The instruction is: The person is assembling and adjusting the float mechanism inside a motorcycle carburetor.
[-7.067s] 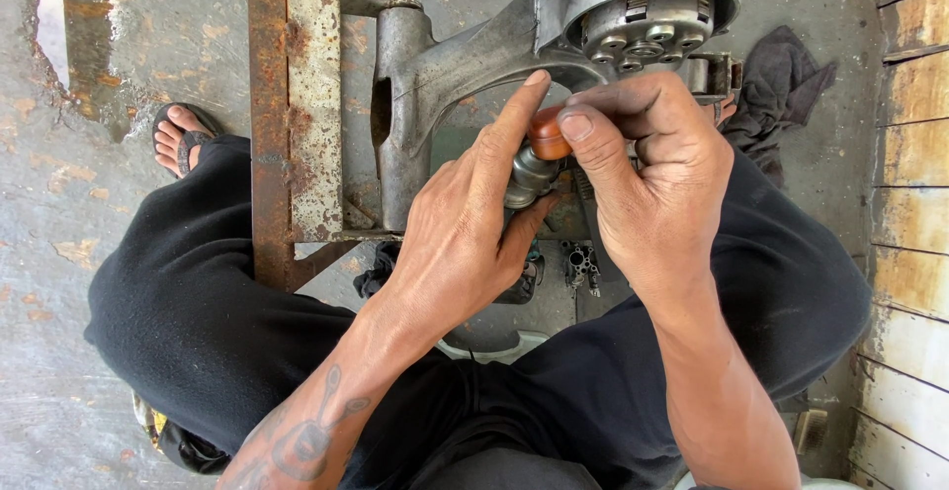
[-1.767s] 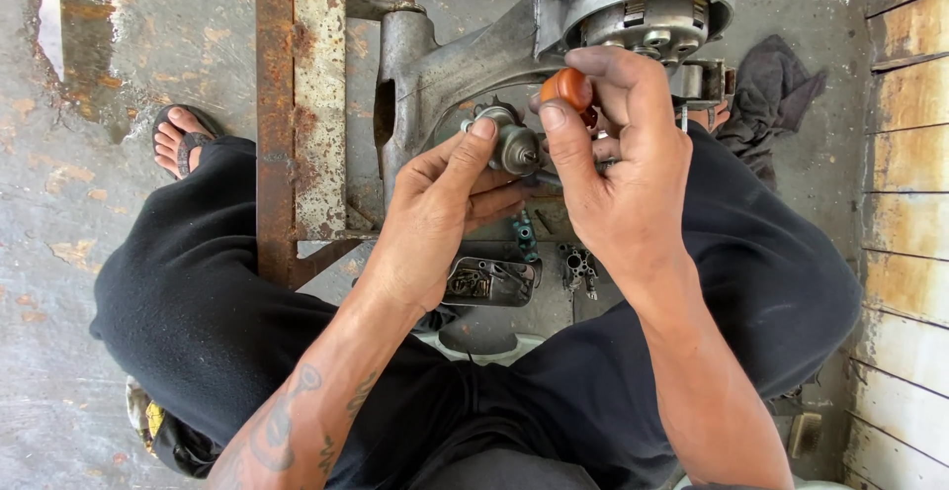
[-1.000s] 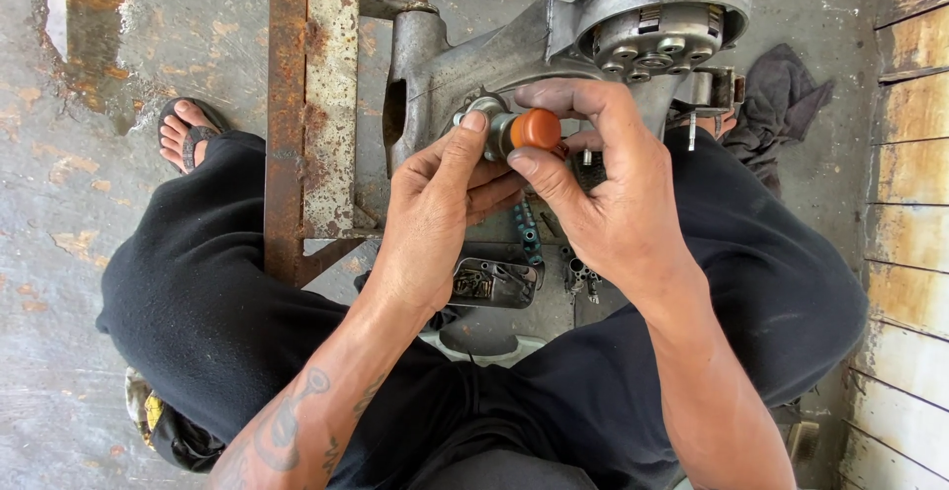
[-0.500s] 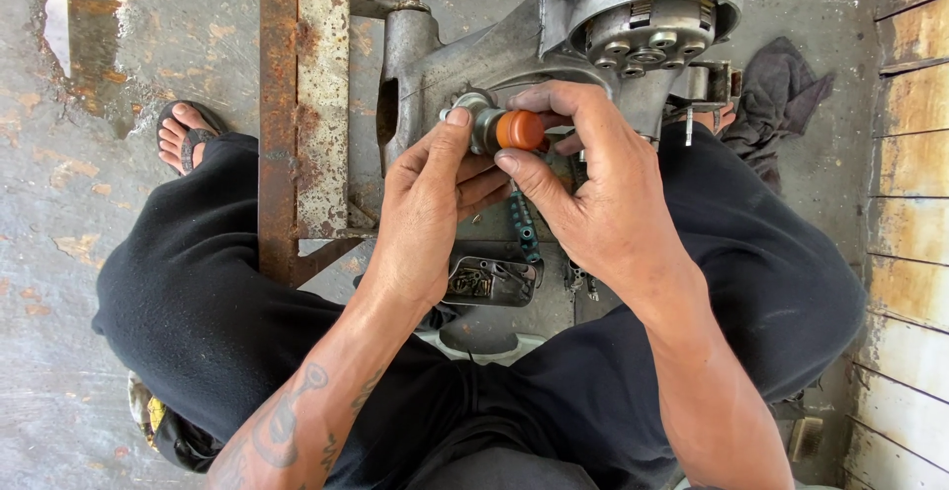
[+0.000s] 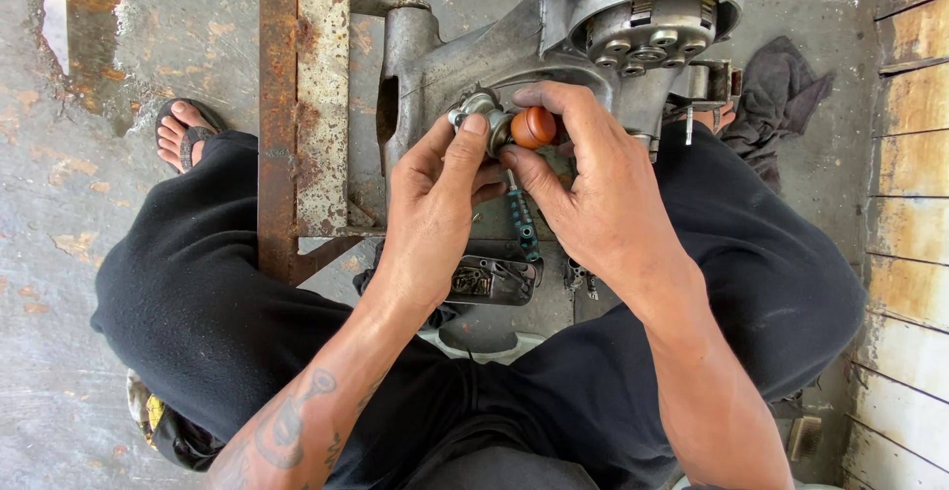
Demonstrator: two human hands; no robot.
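Head view: both hands are working at the grey engine casing, which is sitting on the floor against a rusty steel frame. Left hand is curling its fingers narrow, thumb and fingertips pinching a small round metal fitting against the casing. Right hand is closing thumb and forefinger around the orange-brown knob of a tool; whether the tool tip is seated in the fitting I cannot tell, fingers are covering it. The knob is looking smooth, hard and probably greasy, so likely slippery; best gripped round its widest part. The fitting is looking rigid and light, best held by its rim. A small tray of screws is lying below the hands, between the knees, and a dark rag is lying right of the casing.
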